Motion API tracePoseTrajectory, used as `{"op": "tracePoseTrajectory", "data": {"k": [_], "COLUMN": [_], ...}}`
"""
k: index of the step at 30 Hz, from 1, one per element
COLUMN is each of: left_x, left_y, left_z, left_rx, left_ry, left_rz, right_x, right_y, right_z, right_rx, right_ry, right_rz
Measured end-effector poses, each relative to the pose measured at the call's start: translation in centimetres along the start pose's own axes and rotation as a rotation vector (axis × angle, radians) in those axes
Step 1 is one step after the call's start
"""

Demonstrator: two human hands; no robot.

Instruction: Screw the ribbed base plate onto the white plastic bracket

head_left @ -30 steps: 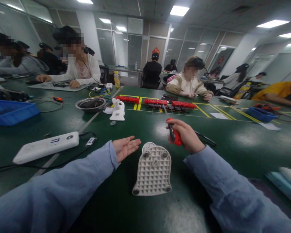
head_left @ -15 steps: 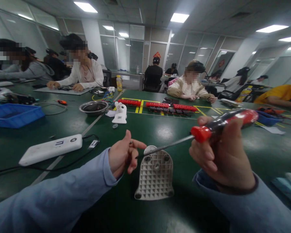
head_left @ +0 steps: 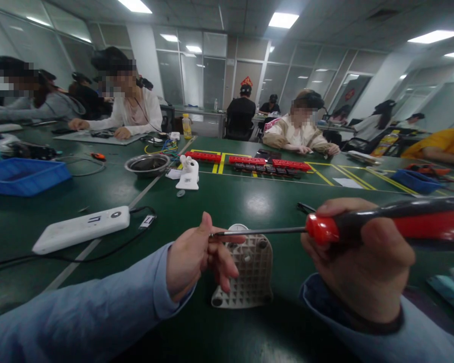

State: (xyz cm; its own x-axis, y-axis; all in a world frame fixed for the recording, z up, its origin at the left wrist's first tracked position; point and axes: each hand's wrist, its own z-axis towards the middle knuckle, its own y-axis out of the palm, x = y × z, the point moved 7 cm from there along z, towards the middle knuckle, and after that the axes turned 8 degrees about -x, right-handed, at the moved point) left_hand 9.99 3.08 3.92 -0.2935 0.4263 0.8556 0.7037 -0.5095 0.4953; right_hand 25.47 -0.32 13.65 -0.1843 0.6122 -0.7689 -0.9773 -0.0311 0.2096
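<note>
My right hand point(head_left: 359, 262) grips a red and black screwdriver point(head_left: 393, 222), its shaft lying nearly level and pointing left. Its tip meets a small screw point(head_left: 211, 235) that my left hand point(head_left: 196, 252) pinches between thumb and index finger. The other left fingers are loosely curled. Behind and below them, a pale grey plastic base point(head_left: 253, 277) with a ribbed grid and dark round feet lies on the green table; my left fingers cover part of its left side. A slim dark piece point(head_left: 305, 207) pokes out beside my right fingers; its kind is unclear.
A white power bank point(head_left: 83, 229) with a black cable lies left. Beyond are a metal bowl point(head_left: 147, 165), a white plastic part point(head_left: 189, 174), red strips point(head_left: 247, 160) and a blue tray point(head_left: 26, 176). A blue bin point(head_left: 416, 181) stands right. Several people sit around the tables.
The screwdriver has swung from slanted to nearly level, and its tip has moved left from over the base to the screw. My left thumb and index finger have closed in around the screw.
</note>
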Motion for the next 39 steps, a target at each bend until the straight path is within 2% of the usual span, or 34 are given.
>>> {"op": "tracePoseTrajectory", "data": {"k": [6,18,21,25,33,36,39], "left_x": [-0.1,-0.6,-0.4,-0.3,-0.3,0.1,1.4], "left_y": [0.1,-0.2,-0.1,0.0,0.2,-0.1,-1.9], "left_z": [-0.4,-0.4,-0.4,-0.4,-0.4,-0.2,0.7], "left_rx": [0.012,0.149,0.135,0.107,0.057,0.104,0.213], "left_ry": [-0.011,-0.055,-0.039,-0.09,-0.134,-0.091,0.072], "left_rz": [-0.007,-0.03,-0.039,-0.088,-0.129,-0.091,-0.031], "right_x": [0.7,1.3,1.5,1.8,1.7,1.5,1.0], "right_y": [0.2,0.7,0.6,0.0,-0.1,-0.2,-0.5], "right_z": [0.1,-0.2,0.0,0.0,0.3,0.5,0.7], "right_rx": [-0.023,-0.092,-0.08,-0.022,0.004,0.017,0.041], "right_ry": [0.02,-0.003,-0.003,0.031,0.048,0.034,0.013], "right_rz": [0.025,0.019,0.038,0.04,0.052,0.052,0.031]}}
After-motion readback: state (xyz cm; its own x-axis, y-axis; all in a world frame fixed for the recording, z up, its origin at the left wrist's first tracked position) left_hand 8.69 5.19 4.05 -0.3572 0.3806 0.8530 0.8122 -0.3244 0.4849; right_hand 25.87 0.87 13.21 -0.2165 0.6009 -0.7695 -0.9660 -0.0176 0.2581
